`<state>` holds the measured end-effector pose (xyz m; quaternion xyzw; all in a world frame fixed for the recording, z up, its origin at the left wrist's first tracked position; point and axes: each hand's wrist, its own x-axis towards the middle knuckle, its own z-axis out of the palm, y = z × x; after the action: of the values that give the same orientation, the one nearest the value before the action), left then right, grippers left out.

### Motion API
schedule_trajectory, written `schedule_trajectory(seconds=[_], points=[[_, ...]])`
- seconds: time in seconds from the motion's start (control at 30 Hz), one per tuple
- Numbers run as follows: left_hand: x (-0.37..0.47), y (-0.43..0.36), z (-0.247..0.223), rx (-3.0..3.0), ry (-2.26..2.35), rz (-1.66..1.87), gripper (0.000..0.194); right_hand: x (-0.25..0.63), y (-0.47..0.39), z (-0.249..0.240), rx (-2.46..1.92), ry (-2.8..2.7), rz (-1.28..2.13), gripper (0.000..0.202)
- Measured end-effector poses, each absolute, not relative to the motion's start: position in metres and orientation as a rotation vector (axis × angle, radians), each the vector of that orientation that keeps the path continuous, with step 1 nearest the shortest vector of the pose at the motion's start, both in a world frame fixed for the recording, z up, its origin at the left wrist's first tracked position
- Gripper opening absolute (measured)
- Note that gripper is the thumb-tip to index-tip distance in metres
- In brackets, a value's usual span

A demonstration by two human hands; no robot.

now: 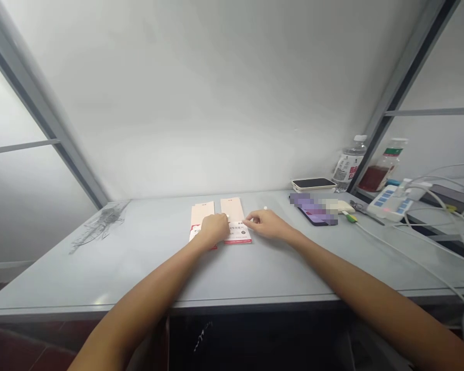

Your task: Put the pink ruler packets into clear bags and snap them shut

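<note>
Two groups of pale pink paper packets lie side by side on the desk, each with a white printed lower band and a red bottom edge. My left hand [215,229] is closed, fingers curled, over the inner side of the left packets [203,210] and at the left edge of the right packet [232,208]. Its palm hides part of both bands, and a small white bit shows by its fingertips. From the other side, my right hand [269,223] rests on the desk, thumb and index finger pinched together at the right packet's upper band edge.
On the grey desk [150,273], a phone in a purple case [313,211] and a white-edged phone [314,184] lie at right. Beyond them stand a clear bottle [350,164] and a bottle of reddish liquid [382,167]. A power strip [390,203] trails white cables. A dark smudge [100,224] marks the left.
</note>
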<state>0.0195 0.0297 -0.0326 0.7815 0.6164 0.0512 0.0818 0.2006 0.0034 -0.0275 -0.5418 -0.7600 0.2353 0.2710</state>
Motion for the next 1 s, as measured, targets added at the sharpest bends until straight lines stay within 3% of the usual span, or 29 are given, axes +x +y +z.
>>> schedule_trajectory(seconds=[0.23, 0.47, 0.8, 1.0], points=[[0.014, 0.018, -0.016, 2.433, 1.824, 0.383, 0.031, 0.2, 0.01, -0.032, -1.418, -1.777, 0.837, 0.048], [0.023, 0.001, -0.012, 2.457, 1.731, 0.566, 0.044, 0.189, -0.002, -0.019, -1.117, -1.687, 1.229, 0.037], [0.028, -0.003, -0.006, 2.539, 1.738, 0.496, 0.029, 0.182, -0.011, -0.018, -1.087, -1.657, 1.127, 0.021], [0.019, -0.007, -0.001, 2.49, 1.525, 0.461, 0.036, 0.185, -0.01, -0.016, -1.112, -1.619, 1.133, 0.02]])
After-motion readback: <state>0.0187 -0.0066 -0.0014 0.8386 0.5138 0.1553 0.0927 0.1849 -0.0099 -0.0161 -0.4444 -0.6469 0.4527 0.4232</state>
